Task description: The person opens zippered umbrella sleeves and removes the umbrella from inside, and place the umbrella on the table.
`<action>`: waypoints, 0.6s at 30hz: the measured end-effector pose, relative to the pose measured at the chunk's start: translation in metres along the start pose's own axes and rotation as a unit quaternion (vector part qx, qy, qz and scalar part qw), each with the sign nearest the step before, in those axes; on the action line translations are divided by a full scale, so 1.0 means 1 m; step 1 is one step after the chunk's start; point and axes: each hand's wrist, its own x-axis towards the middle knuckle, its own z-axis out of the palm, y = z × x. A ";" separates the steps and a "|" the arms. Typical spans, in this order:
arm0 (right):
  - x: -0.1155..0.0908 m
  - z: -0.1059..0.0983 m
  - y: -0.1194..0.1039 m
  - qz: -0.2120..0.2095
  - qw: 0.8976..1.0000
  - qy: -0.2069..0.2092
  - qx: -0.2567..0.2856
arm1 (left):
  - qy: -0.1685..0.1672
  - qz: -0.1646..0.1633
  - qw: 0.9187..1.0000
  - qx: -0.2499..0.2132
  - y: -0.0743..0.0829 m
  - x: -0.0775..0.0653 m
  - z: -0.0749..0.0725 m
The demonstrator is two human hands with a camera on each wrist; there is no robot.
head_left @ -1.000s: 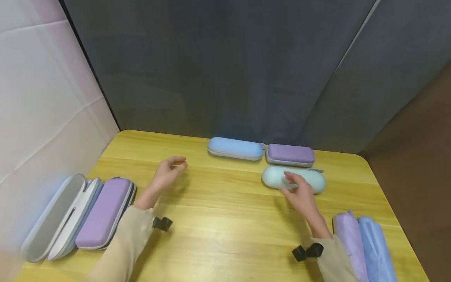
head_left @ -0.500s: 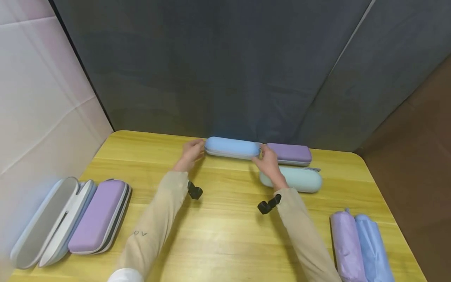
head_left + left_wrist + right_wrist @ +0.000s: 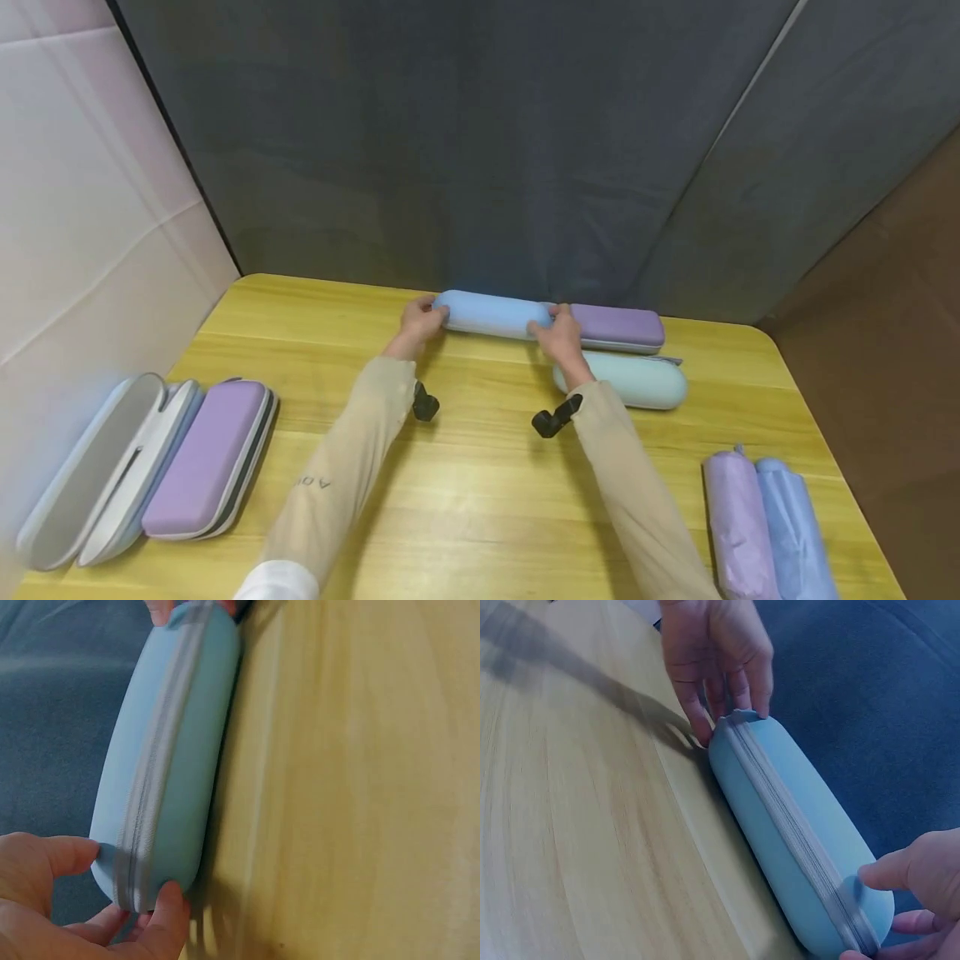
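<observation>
A light blue zippered hard case (image 3: 491, 314) lies along the back edge of the table. My left hand (image 3: 420, 322) grips its left end, thumb on one side and fingers on the other; the left wrist view shows this hand (image 3: 97, 911) close up. At the opposite end, my right hand (image 3: 561, 335) holds the case between thumb and fingers, as the right wrist view also shows. A grey zip (image 3: 787, 825) runs along the side facing me. Just right of my right hand is a purple hard case (image 3: 618, 327), with a mint green case (image 3: 637, 380) in front of it.
At the left, an unzipped pale case (image 3: 112, 475) with a grey inside lies beside a closed purple case (image 3: 206, 458). A lilac folded umbrella (image 3: 738, 521) and a blue one (image 3: 795, 525) lie at the right. A dark curtain (image 3: 450, 150) rises behind the table.
Both hands have moved forward and inward from above the table to the blue case, and now grip its ends. The case appears tipped slightly, with its zip less visible from above.
</observation>
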 end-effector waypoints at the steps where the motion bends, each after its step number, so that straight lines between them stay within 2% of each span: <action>1: -0.001 0.001 -0.001 -0.001 1.000 0.007 -0.003 | 0.003 0.004 1.000 -0.003 -0.001 -0.003 -0.001; 8: -0.009 0.014 -0.002 -0.037 0.997 0.057 -0.048 | 0.008 0.002 1.000 0.004 -0.008 -0.012 -0.016; 13: -0.024 0.022 -0.001 -0.053 0.996 0.063 -0.047 | -0.002 0.003 1.000 0.022 -0.015 -0.023 -0.029; 18: -0.042 0.025 0.006 -0.080 0.994 0.062 -0.038 | -0.010 0.010 1.000 0.013 -0.024 -0.041 -0.037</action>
